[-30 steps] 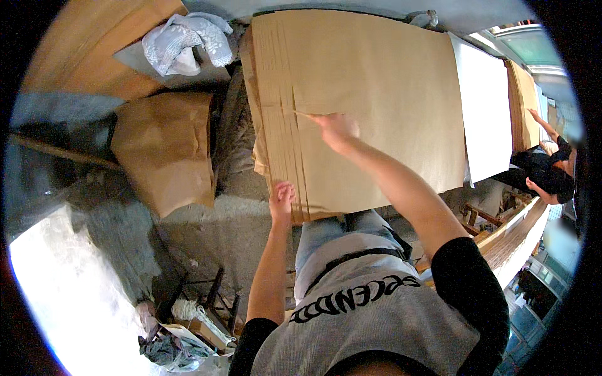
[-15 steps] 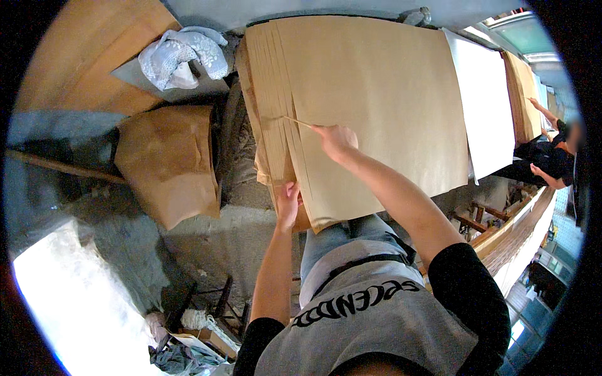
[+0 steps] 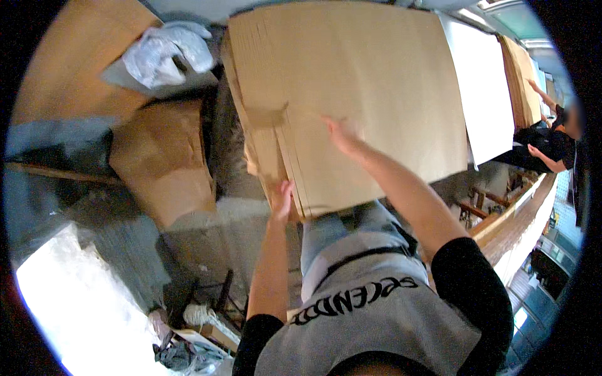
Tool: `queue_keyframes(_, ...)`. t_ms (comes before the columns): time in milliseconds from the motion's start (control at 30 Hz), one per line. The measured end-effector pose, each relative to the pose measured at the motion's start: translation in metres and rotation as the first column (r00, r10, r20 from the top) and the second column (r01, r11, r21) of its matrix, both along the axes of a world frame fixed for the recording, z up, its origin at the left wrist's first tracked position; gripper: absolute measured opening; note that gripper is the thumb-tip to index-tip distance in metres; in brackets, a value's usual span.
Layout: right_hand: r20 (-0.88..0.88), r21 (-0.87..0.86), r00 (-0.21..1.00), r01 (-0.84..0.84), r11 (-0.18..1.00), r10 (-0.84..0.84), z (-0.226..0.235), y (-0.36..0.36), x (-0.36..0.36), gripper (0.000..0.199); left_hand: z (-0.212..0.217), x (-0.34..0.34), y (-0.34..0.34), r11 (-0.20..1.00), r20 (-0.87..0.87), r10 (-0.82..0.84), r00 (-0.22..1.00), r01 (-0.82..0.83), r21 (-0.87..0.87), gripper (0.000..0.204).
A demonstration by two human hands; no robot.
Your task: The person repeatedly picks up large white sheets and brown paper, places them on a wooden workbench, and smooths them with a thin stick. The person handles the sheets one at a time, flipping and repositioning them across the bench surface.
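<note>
A broad stack of brown paper sheets [image 3: 370,94] lies in front of me, with staggered edges along its left side. At the near left corner, my left hand [image 3: 281,199] is closed on the edges of the sheets, its fingers partly hidden. Over the left part of the stack is my right hand [image 3: 343,136], blurred by motion and closed on a thin stick. The stick is faint and smeared, pointing left toward a brownish smear above the staggered edges; its tip cannot be made out.
Right of the stack lies a white sheet [image 3: 480,88], with another brown stack [image 3: 519,81] beyond. A person [image 3: 552,138] in dark clothes works there. Folded brown paper [image 3: 163,163] and a white plastic bag [image 3: 166,55] are at left. A wooden bench [image 3: 511,216] stands right.
My right hand has moved slightly right and up with the stick, now blurred. The upper left sheet edges look closer together. My left hand stays at the corner; the view has shifted slightly.
</note>
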State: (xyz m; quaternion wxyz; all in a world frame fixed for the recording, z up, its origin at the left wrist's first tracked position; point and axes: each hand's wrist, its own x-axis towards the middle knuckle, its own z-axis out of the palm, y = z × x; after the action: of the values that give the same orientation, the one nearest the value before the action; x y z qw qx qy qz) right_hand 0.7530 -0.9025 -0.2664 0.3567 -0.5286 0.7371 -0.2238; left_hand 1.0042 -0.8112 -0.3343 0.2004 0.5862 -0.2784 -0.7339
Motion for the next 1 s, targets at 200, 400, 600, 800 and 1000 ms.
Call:
queue_keyframes(200,0.341,0.008,0.932,0.126,0.992,-0.121,0.042,0.001,-0.055,0.025,0.026,0.018,0.023,0.969,-0.254,0.133,0.958,-0.072,0.237,0.030)
queue_keyframes(400,0.553,0.256,0.789,0.144,0.956,-0.267,0.103,0.091,-0.134,0.024,0.089,-0.018,0.090,0.916,-0.487,0.351,0.800,-0.185,0.357,0.038)
queue_keyframes(600,0.570,0.435,0.810,-0.160,0.886,-0.134,0.074,0.228,-0.182,0.021,0.057,-0.137,0.139,0.898,-0.478,0.378,0.793,-0.188,0.398,0.028)
queue_keyframes(800,0.667,0.544,0.720,-0.295,0.785,-0.192,0.049,0.288,-0.194,0.030,0.047,-0.225,0.128,0.788,-0.096,0.537,0.838,-0.458,0.412,0.027)
queue_keyframes(1000,0.606,0.773,-0.089,0.304,0.558,-0.791,0.025,0.318,-0.286,0.044,0.083,-0.199,0.115,0.834,-0.108,0.464,0.879,-0.393,0.388,0.026)
